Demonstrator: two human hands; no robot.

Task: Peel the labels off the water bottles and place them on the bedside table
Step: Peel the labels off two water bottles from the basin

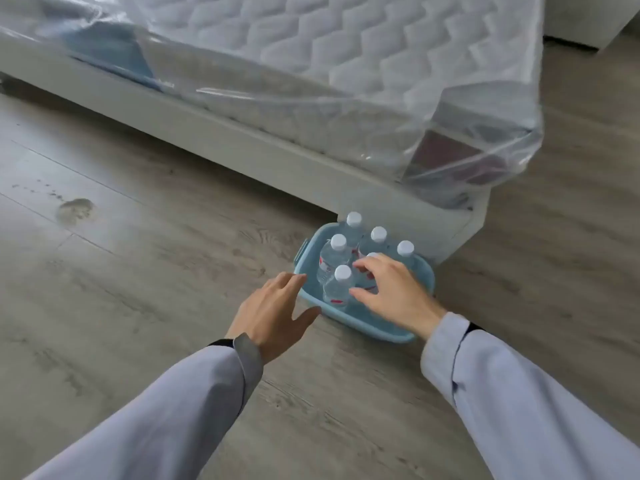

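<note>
In the head view, a pale blue basket (363, 322) is seen on the grey wood-grain floor (138, 271), set against the corner of a white bed frame (242, 143). Six water bottles (332, 261) with white caps (338, 241) are stood upright inside it, close together. Red-and-white labels (323, 265) are seen on the bottles that show their sides.

The right hand (391, 289) is held over the basket's near right part, its fingers (372, 263) spread and bent over the top of one bottle, whose cap is mostly covered by them. The thumb is stretched out on the near side of that bottle, just beside the nearest bottle to the hand's left. Whether the bottle is actually clasped cannot be told. The other four bottles are placed beyond and to the left of this hand.

The left hand (273, 306) is held flat and relaxed, with nothing in it. Its fingertips are brought up to the basket's near left rim and its thumb is pointed at the basket's wall; contact cannot be confirmed. The bottles are found just to the right of this hand.

Both arms are covered by pale blue sleeves (519, 393). Beyond the hands, a quilted mattress (381, 46) wrapped in clear plastic is carried by the bed frame.
</note>
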